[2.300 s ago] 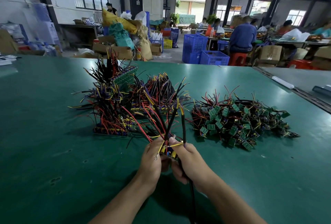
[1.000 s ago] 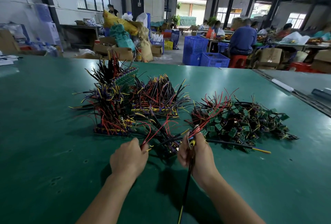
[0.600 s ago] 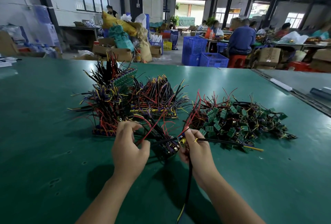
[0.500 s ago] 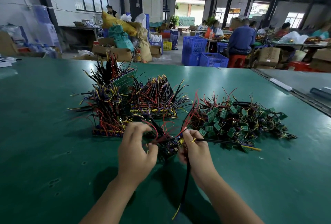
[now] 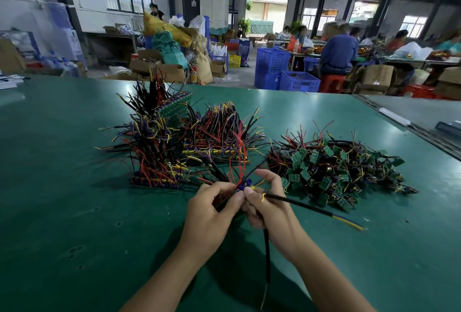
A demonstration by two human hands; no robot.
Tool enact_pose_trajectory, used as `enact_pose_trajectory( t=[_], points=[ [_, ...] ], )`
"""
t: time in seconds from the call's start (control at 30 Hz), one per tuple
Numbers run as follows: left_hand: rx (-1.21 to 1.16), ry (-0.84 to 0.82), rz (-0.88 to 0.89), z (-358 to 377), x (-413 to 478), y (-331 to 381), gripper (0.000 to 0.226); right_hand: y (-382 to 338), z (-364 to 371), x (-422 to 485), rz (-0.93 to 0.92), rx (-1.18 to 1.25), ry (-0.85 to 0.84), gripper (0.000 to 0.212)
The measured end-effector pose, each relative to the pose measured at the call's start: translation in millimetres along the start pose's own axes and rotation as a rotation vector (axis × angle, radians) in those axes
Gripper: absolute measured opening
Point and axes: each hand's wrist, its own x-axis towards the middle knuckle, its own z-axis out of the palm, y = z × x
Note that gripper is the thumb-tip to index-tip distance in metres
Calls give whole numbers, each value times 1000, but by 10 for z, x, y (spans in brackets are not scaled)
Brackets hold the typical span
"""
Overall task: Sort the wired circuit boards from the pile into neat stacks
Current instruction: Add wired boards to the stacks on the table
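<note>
A loose pile of small green wired circuit boards (image 5: 334, 169) lies at the right of the green table (image 5: 62, 187). Neat stacks of boards with black, red and yellow wires standing up (image 5: 174, 144) sit at the left and centre. My left hand (image 5: 212, 214) and my right hand (image 5: 268, 208) meet just in front of the stacks, both pinching a small bunch of wired boards (image 5: 243, 185). Long black wires run from it, one to the right (image 5: 311, 208) and one down toward me (image 5: 266, 261).
A white tube (image 5: 394, 116) lies by the seam at the table's right edge. Beyond the far edge stand blue crates (image 5: 287, 72), cardboard boxes and sacks. Several people sit at benches at the back right.
My left hand has come from the stacks over to my right hand and now pinches the bunch with it. The long black wire still sticks out to the right.
</note>
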Motion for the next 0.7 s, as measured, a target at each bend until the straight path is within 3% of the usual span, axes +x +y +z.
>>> enact_pose_trajectory(
  t=[0.1,0.2,0.4,0.53,0.7],
  points=[
    [-141,67,-48,6,28,23,13,27,-33,25,14,14,-43,67],
    [-222,176,-113,-3,69,25,13,44,-16,35,32,177,-72,76],
    [-332,314,-267,-59,133,8,15,-46,-28,33,29,233,-15,52],
    [-350,183,-242,-38,90,52,13,-62,-57,19,120,190,45,20],
    [-318,14,-198,-19,46,68,14,-40,-67,2,147,64,17,29]
  ],
)
